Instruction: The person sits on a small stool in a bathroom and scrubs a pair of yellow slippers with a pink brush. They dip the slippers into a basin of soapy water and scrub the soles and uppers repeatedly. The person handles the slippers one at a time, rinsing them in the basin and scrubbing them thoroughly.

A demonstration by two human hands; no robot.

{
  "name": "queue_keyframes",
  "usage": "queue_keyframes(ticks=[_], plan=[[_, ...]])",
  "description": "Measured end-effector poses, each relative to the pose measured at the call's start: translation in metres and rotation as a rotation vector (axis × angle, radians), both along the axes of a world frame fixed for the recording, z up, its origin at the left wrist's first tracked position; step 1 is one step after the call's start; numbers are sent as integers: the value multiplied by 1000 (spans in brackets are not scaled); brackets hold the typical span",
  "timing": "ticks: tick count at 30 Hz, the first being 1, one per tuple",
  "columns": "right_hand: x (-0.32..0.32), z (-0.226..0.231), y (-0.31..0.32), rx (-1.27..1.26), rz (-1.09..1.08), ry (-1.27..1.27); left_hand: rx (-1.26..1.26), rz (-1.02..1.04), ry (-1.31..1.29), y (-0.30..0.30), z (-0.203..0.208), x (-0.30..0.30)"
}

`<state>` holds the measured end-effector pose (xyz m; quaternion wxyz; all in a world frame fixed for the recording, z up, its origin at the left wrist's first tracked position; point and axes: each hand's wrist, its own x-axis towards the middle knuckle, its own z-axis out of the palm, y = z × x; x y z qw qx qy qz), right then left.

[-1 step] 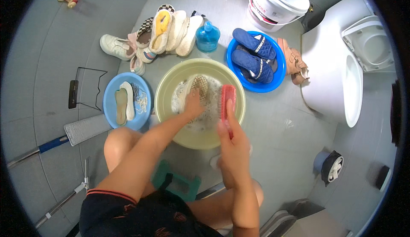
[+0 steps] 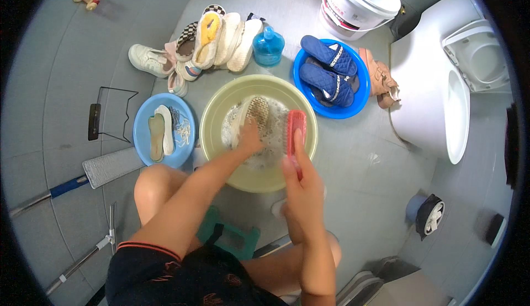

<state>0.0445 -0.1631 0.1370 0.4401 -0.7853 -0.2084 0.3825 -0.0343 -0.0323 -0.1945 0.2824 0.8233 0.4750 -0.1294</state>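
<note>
A pale green basin of foamy water stands on the floor in front of me. In it lies a light shoe, its patterned sole turned up. My left hand grips the shoe near its middle; part of the shoe is hidden under my fingers. My right hand is closed around the handle of a red scrub brush. The brush is above the basin's right side, bristles facing left toward the shoe and apart from it.
Left of the basin, a light blue basin holds insoles and laces. Several shoes and a blue bottle stand behind. Blue slippers fill a bright blue basin. A white bucket, toilet and green stool are around.
</note>
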Motion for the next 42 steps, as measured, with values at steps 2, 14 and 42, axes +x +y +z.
queue_keyframes(ticks=[2,14,42], plan=[[3,-6,-8,10,3,-63,-116,-38,132,-15,6,-3],[21,-18,-35,-47,-22,-138,203,294,327,-3,-67,6],[18,-24,-31,-53,-85,-199,-903,899,-764,-5,88,1]])
